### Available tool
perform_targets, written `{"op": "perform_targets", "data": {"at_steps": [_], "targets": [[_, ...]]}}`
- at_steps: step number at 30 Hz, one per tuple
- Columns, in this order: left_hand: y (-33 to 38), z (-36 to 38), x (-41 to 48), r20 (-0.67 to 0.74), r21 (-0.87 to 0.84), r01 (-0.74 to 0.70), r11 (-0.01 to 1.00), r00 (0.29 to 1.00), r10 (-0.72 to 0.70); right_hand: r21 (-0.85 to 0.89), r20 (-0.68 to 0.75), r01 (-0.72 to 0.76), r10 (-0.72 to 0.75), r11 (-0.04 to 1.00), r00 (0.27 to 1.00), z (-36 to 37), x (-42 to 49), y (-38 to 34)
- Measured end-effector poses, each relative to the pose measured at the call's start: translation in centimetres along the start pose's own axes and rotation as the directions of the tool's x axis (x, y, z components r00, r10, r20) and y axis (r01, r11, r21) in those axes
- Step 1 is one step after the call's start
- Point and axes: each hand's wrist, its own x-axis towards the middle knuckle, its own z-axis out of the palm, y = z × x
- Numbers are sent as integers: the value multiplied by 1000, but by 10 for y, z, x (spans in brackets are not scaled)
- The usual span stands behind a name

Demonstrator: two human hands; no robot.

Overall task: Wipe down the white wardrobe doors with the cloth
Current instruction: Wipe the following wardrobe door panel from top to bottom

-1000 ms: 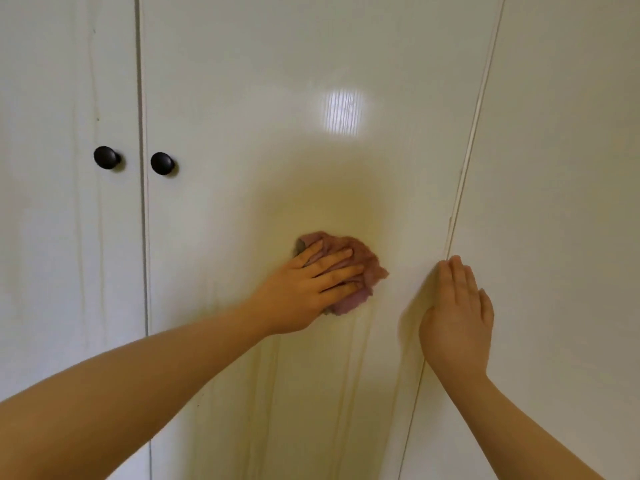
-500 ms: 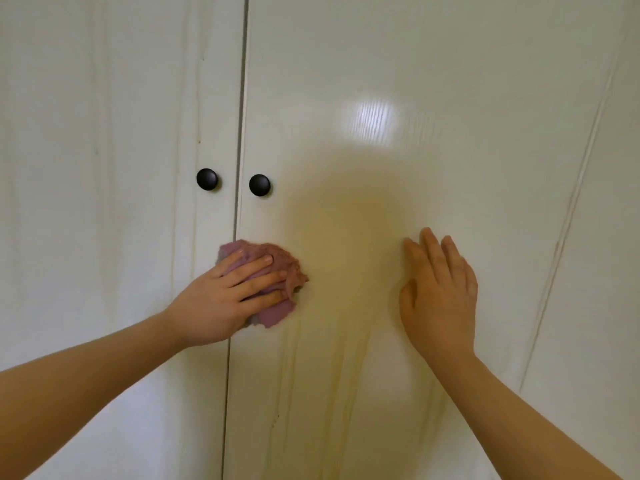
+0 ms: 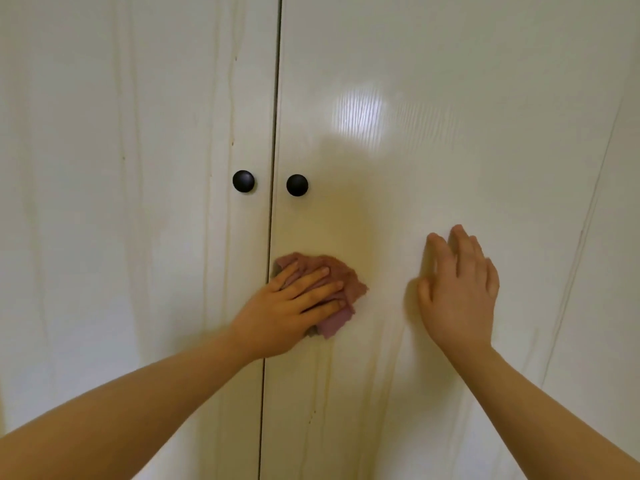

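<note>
1. Two white shiny wardrobe doors stand shut in front of me, the left door (image 3: 138, 237) and the right door (image 3: 467, 133), with a thin dark gap (image 3: 276, 116) between them.
2. Each door has one small round black knob, the left knob (image 3: 243, 181) and the right knob (image 3: 297, 185), just beside the gap.
3. My left hand (image 3: 294, 306) lies on the crumpled dusty-pink cloth (image 3: 349, 289) and presses it on the right door, below the right knob. My fingers are straight and a little spread, not curled round it. The cloth's left edge touches the gap.
4. My right hand (image 3: 457, 292) rests on the right door too, apart from the cloth. Its fingers are straight and hold nothing.
5. One second ago the cloth was far over by the right edge of this door. Half a second ago it lay across the gap. Now it has come back a bit onto the right door.
6. I think I am rubbing side to side in one strip below the knobs. Lots of door is left, I think, above, below, and on the left door.
7. Thin brownish lines (image 3: 325, 393) run down both doors. I cannot tell if they are dirt or pattern.
</note>
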Motion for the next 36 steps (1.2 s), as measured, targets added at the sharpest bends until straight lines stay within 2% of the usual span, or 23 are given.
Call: {"op": "perform_targets", "data": {"at_steps": [4,8,11,13,16,20,24,27,31,33,36], "targets": [[25,2,19,-4,-10,97,995,995,-97,-44,42,5,-3,999,999,-7,-14,6],[45,5,53,19,-72,80,994,997,-78,-43,62,3,-1,999,998,-11,-22,12],[32,6,30,-30,-82,30,996,999,-33,-69,65,21,-17,997,998,-18,-33,27],[29,3,20,-58,-84,73,994,995,-78,-106,59,42,-35,993,998,-25,-37,41],[47,6,57,-72,-89,132,987,988,-139,-179,39,40,-34,983,999,-34,-34,62],[92,14,122,-6,-116,47,992,999,-48,-222,81,27,-9,975,997,-41,-34,76],[87,18,114,-32,-82,-45,996,999,43,-222,114,19,6,975,993,-48,-36,102],[95,11,118,-12,-101,-10,995,1000,9,-243,160,35,4,969,987,-53,-42,127],[137,15,181,60,-66,-19,998,998,23,-215,207,-61,106,975,973,-60,-41,147],[149,17,192,89,-69,-10,998,996,16,-191,221,-69,111,979,969,-62,-39,150],[142,25,181,34,-78,-47,996,998,50,-141,282,-88,126,986,951,-69,-42,163]]}}
